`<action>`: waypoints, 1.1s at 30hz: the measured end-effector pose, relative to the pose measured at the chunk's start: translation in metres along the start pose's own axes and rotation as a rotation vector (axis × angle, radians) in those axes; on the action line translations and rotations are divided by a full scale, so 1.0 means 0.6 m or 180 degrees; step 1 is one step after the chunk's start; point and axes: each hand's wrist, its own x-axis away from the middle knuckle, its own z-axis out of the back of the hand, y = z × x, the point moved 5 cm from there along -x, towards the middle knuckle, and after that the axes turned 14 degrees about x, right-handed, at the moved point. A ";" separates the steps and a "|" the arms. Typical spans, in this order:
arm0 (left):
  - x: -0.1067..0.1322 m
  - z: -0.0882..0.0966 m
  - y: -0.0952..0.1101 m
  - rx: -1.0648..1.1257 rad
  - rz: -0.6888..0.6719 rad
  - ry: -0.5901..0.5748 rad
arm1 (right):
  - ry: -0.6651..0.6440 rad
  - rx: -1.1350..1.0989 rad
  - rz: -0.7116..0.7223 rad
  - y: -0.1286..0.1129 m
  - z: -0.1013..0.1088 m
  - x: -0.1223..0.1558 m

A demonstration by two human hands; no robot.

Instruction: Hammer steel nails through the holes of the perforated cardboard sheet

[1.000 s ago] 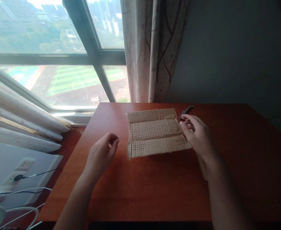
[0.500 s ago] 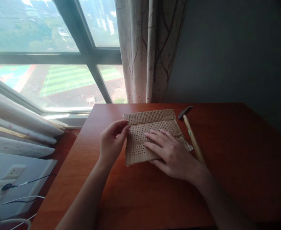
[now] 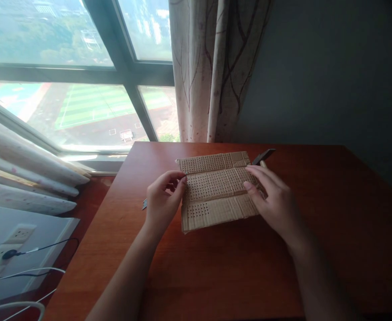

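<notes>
A creased sheet of cardboard (image 3: pixel 222 206), punched with rows of small holes, lies on the brown table. My left hand (image 3: pixel 164 196) is at its left edge, thumb and forefinger pinched together; whatever is between the fingertips is too small to make out. At the right edge is my right hand (image 3: pixel 276 200), its thumb and forefinger apart over the cardboard. Just beyond that hand lies a hammer, its dark head (image 3: pixel 263 157) showing and most of its wooden handle hidden. Several thin metal pieces, perhaps nails (image 3: pixel 144 204), show left of my left hand.
The wooden table (image 3: pixel 216 276) reaches to the window (image 3: pixel 125 76) and a patterned curtain (image 3: pixel 196 76) behind it. Down at the left are a wall socket (image 3: pixel 20 234) with a black plug (image 3: pixel 9 254) and several loose cables.
My right hand has lifted off the middle of the cardboard and moved right to its edge, near the hammer. My left hand keeps its pinch. The view has shifted slightly.
</notes>
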 end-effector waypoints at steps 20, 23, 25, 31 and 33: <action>-0.001 -0.003 0.007 0.0716 0.0276 0.0273 | 0.0098 -0.2024 -0.1287 0.094 -0.055 -0.004; 0.001 -0.005 0.010 0.0760 0.0308 0.0283 | 0.0045 -0.2046 -0.1278 0.093 -0.057 -0.005; 0.002 -0.006 0.011 0.0810 0.0323 0.0315 | 0.0018 -0.2055 -0.1272 0.093 -0.059 -0.005; 0.007 -0.012 0.018 0.1038 0.0386 0.0178 | -0.0047 -0.1893 -0.1230 0.103 -0.064 -0.003; 0.012 -0.018 0.022 0.1048 0.0417 -0.0064 | -0.0106 -0.1832 -0.1229 0.107 -0.067 -0.002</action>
